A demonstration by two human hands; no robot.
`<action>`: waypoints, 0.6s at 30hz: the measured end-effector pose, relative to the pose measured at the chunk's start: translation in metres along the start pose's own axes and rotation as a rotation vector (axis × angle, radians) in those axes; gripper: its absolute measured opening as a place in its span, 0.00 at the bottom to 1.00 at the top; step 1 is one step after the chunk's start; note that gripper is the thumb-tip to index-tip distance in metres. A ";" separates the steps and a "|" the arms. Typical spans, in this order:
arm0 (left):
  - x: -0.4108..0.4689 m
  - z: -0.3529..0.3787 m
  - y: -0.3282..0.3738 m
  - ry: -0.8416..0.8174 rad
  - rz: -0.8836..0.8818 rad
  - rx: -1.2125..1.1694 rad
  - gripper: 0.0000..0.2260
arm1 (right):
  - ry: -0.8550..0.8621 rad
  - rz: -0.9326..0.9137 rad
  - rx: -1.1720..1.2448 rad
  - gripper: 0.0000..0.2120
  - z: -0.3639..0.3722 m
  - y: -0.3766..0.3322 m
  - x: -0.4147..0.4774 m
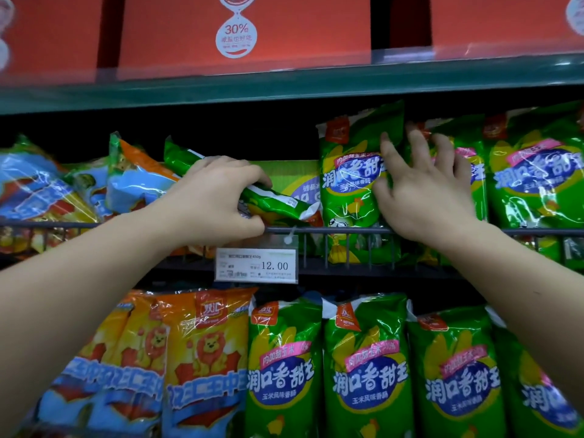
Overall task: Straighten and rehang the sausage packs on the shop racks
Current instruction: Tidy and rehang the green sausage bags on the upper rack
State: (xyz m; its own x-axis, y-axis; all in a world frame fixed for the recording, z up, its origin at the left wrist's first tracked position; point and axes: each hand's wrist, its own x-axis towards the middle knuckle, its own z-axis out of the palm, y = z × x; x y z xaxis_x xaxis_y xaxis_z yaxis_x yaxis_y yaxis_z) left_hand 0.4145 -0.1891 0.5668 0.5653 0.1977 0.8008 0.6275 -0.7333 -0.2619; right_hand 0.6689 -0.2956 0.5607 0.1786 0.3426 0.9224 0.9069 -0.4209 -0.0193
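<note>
Behind the wire rail (316, 230), your left hand (218, 197) grips a tilted green pack (278, 205); your right hand (423, 191), open and spread, braces the upright packs (350, 172). Ease off early and they may slump.

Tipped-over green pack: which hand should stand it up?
Probably the left hand: its fingers grip the tipped green pack. The right hand only rests spread on upright packs.

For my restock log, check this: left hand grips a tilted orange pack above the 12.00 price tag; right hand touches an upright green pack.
Head view: the tilted pack in the left hand is green, not orange. It sits above the price tag, and the right hand touches the upright green pack.
</note>
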 end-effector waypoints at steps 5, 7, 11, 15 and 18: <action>-0.004 -0.008 -0.001 -0.007 -0.028 0.018 0.29 | 0.090 -0.029 0.063 0.27 0.002 0.003 -0.004; -0.005 -0.009 -0.004 -0.022 -0.044 0.022 0.28 | 0.146 -0.051 0.099 0.26 0.003 0.004 -0.006; -0.005 -0.011 -0.007 -0.040 -0.072 0.035 0.26 | 0.172 -0.051 0.126 0.29 0.003 0.003 -0.008; -0.004 -0.013 -0.003 -0.036 -0.110 0.029 0.25 | 0.188 -0.060 0.132 0.28 0.005 0.004 -0.008; -0.001 -0.015 0.002 -0.019 -0.148 -0.039 0.21 | 0.192 -0.064 0.130 0.27 0.006 0.004 -0.008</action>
State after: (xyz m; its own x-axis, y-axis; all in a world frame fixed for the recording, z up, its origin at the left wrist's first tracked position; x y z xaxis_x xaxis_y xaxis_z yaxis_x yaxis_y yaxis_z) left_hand 0.4072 -0.2004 0.5732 0.4787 0.3175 0.8186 0.6838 -0.7196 -0.1207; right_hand 0.6737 -0.2946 0.5511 0.0545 0.1942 0.9794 0.9577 -0.2878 0.0037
